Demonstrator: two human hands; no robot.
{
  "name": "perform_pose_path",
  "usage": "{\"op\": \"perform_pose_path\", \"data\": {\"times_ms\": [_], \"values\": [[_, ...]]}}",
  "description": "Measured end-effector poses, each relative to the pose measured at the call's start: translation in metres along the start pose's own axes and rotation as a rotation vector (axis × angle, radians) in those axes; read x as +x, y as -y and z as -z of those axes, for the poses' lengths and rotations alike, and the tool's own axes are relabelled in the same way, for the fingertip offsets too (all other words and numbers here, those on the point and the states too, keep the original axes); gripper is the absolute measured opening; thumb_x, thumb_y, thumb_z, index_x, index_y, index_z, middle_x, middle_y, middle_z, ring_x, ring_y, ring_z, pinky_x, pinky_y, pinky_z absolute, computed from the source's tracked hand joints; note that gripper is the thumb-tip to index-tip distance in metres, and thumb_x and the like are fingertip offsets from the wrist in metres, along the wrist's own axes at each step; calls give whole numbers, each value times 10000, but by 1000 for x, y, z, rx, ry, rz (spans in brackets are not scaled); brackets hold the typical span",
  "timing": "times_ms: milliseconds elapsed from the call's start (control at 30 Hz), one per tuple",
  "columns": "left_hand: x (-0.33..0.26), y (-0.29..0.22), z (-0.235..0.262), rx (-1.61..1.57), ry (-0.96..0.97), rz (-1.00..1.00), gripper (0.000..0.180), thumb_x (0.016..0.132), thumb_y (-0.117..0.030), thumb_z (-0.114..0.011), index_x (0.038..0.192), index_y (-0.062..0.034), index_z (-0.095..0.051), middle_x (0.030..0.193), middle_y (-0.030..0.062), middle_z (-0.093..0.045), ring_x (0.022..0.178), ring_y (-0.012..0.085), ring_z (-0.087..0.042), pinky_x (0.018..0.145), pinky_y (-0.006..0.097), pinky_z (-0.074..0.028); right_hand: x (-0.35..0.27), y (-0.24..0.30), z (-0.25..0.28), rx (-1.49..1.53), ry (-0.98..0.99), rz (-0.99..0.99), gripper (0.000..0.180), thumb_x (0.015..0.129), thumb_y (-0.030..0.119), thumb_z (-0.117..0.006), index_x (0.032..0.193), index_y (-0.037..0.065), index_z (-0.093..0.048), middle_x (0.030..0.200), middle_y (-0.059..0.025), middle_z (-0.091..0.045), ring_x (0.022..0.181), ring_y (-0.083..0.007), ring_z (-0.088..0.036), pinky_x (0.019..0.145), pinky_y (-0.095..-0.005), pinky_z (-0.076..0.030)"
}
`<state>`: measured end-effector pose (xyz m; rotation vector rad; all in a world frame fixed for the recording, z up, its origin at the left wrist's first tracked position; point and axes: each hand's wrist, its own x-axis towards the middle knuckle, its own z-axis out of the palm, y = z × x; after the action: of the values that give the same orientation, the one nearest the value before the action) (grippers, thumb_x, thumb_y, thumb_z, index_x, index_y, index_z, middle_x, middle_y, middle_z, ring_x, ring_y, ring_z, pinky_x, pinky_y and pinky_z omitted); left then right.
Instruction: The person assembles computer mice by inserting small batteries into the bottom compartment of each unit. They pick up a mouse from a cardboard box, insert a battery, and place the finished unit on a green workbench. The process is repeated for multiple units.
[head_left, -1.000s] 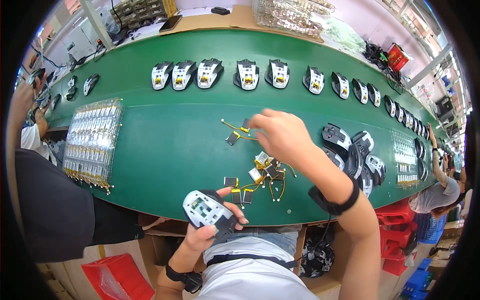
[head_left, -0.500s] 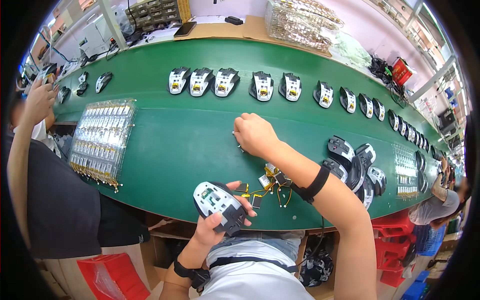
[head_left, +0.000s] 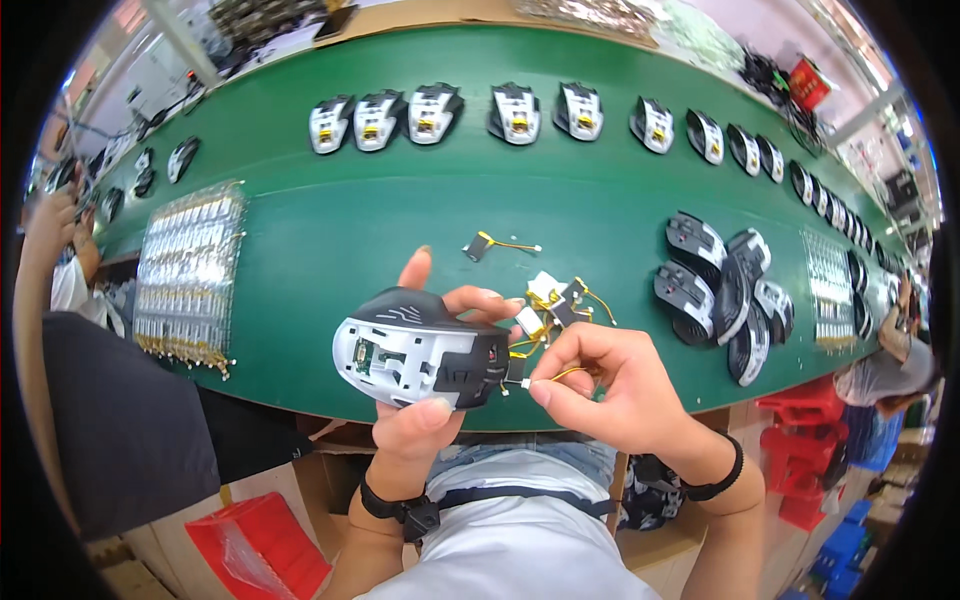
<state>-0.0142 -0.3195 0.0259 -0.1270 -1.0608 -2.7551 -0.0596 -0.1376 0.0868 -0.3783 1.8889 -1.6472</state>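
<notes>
My left hand grips a black and white computer mouse, turned underside up, with a green circuit board showing in its opening. Just right of it, my right hand pinches a thin yellow battery wire near its white plug. Whether a battery hangs on that wire is hidden by the fingers. Behind the hands lies a small pile of flat batteries with yellow leads. One separate battery, its lead stretched to the right, rests farther off on the green table.
Several mice stand in a row along the far side. A heap of mice sits at the right. Clear trays of batteries lie at the left and right. Another person's arm shows at the left edge.
My right hand has come back from the middle of the table to beside the mouse, now pinching a wire. A lone battery shows farther off. The mouse is turned sideways and looks larger.
</notes>
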Motion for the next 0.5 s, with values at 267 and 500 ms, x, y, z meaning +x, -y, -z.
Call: {"op": "perform_pose_path", "data": {"times_ms": [267,500], "values": [[4,0,-3,-58,111,331,1089,680,-259,-755,1572,-127,-144,1296,284,-524,1106,395,-634,933,470,-545,-17,-19,-1,150,-201,147,89,815,39,-722,867,6,-658,732,-8,-613,648,-49,-529,601,-224,-448],[3,-40,-11,94,198,843,1136,657,-286,-732,1545,50,-109,1370,255,-455,971,278,-636,716,355,-597,-20,8,26,-552,-215,526,156,727,-2,-736,827,73,-644,723,-10,-599,607,-175,-588,667,-326,-452]]}}
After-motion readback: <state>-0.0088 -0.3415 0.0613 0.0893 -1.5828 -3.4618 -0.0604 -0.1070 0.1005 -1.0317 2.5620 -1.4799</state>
